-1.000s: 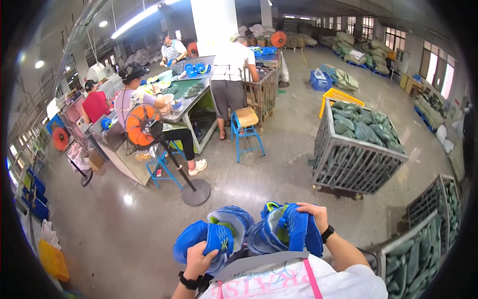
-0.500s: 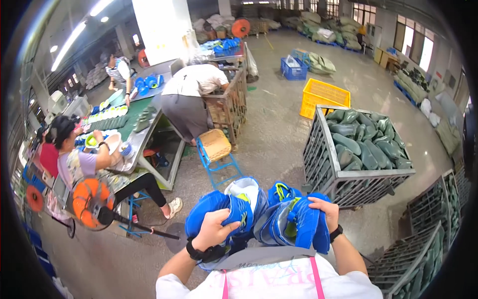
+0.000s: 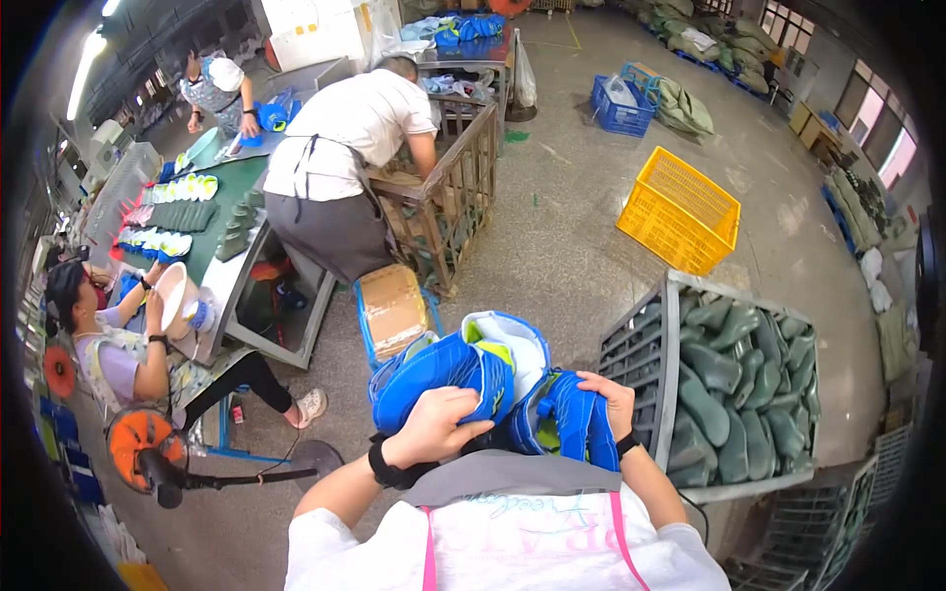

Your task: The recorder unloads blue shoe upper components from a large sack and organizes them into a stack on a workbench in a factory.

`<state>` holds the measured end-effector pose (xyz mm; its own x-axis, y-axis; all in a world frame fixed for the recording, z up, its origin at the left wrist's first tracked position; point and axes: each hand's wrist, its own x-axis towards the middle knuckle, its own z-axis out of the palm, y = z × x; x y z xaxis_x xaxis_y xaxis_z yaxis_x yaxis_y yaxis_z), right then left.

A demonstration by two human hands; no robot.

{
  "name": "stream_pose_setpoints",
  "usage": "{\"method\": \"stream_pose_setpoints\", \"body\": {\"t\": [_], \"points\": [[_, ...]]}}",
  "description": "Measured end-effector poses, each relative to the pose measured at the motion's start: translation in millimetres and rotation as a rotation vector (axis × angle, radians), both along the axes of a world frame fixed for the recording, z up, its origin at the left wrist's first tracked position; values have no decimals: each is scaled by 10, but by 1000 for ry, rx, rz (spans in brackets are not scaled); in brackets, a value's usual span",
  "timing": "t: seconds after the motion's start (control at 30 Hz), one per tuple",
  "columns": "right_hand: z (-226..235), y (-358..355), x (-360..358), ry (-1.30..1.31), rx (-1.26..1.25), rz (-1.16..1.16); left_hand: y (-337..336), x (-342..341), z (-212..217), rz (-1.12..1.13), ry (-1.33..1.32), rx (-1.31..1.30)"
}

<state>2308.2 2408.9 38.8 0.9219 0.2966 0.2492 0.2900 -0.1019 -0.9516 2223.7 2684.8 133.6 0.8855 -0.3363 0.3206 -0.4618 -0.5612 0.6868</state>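
Against my body I carry blue shoe uppers in two bundles. My left hand is closed round the left bundle of blue shoe uppers, which shows white lining and yellow-green tongues. On the other side, my right hand grips the right bundle of blue shoe uppers from its outer edge. The two bundles press together in the middle, and their undersides are hidden. Just beyond the left bundle stands a stool with a tan top and a blue frame.
To my right is a metal crate of green shoe lasts; ahead sits a yellow basket. A co-worker bends into a rusty cage. Left are a worktable, a seated co-worker and an orange fan.
My view has shifted forward and tilted, bringing the stool and bending co-worker closer. Both hands keep hold of the shoe uppers, whose bundles now sit closer together.
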Motion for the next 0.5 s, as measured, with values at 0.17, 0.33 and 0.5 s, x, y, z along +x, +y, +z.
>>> {"method": "stream_pose_setpoints", "body": {"t": [0.17, 0.33, 0.5], "points": [[-148, 88, 1278, 157, 84, -74, 89, 1622, -275, -100, -48, -144], [13, 128, 2636, -124, -321, -130, 209, 3142, -228, -78, -79, -228], [91, -69, 3647, -41, -90, -334, 289, 4426, -142, -52, 16, -216]]}}
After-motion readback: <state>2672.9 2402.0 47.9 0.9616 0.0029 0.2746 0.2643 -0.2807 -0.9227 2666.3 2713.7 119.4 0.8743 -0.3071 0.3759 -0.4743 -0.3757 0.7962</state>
